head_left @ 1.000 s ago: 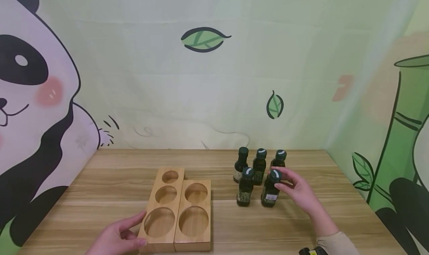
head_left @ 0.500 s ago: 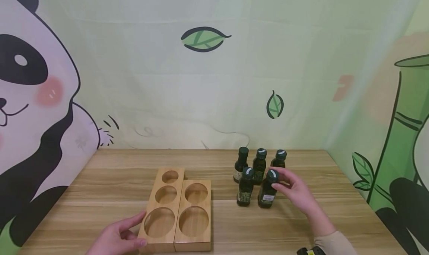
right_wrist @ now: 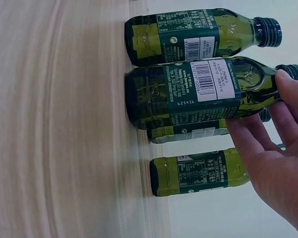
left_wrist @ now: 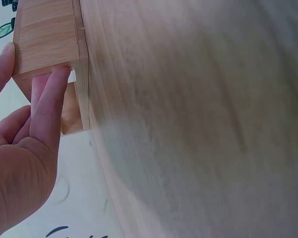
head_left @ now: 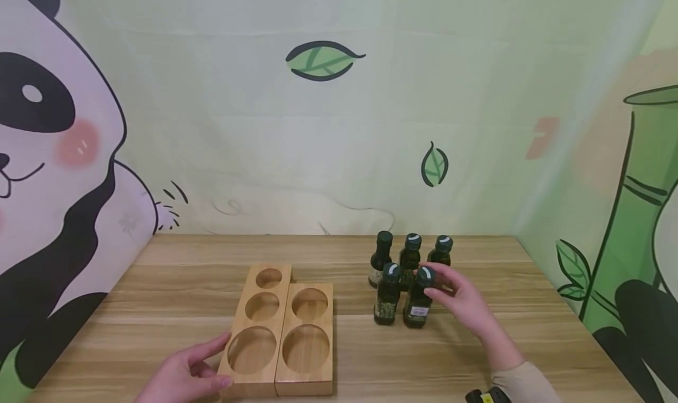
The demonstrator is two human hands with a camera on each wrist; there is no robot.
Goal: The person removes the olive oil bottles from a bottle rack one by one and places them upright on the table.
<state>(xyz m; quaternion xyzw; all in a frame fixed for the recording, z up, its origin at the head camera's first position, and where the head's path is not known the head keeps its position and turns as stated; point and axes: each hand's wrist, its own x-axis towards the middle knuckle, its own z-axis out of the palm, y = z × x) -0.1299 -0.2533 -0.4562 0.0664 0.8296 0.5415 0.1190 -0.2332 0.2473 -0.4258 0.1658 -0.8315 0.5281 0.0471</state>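
Nearest the camera, the left hand (head_left: 182, 376) has not moved over the last second: its grip is loose, fingers straight and relaxed, fingertips (left_wrist: 52, 82) resting against the near-left corner of the wooden tray block (head_left: 256, 332). That block touches a 2nd wooden block (head_left: 307, 341) on its right, and together they show 5 round, unfilled recesses. Both lie flat on the surface (head_left: 159, 309), unshifted.

Farther back and to the right, the right hand (head_left: 466, 303) pinches the neck of the front-right bottle (head_left: 418, 300), thumb and fingers curled just under its dark cap. This is what has changed: the bottle has slid leftward across the surface and now stands just beside the front-left bottle (head_left: 388, 297), where a second ago there was a clear gap. Whether its base has left the surface cannot be told; the wrist view shows it level with the others.

Behind them, 3 back bottles (head_left: 410, 259) stand upright in a row, undisturbed. Judging by this drift, the held bottle is heading toward the blocks.
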